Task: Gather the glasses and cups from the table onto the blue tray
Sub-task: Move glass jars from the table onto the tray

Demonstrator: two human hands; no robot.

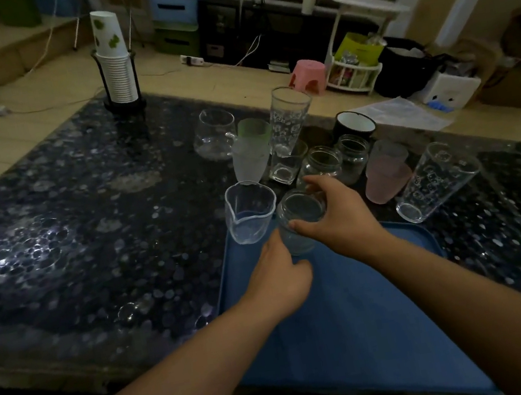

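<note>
A blue tray [359, 312] lies at the near edge of the dark pebbled table [84, 235]. At the tray's far left corner, my right hand [335, 215] grips the rim of a small clear glass jar [301, 221], while my left hand [280, 277] touches the jar's lower side. A clear spouted glass pitcher [249, 211] stands just left of the jar on the tray's corner. Beyond stand a frosted green cup [252, 150], a tall patterned glass [289, 119], two small jars [351, 157], a frosted pink cup [387, 175] and a second patterned glass [433, 180].
A round glass carafe [213, 134] and a black mug [354, 125] stand at the back of the group. A stack of paper cups in a black holder [116, 66] stands at the table's far corner. A pink stool [307, 76] and boxes sit on the floor beyond.
</note>
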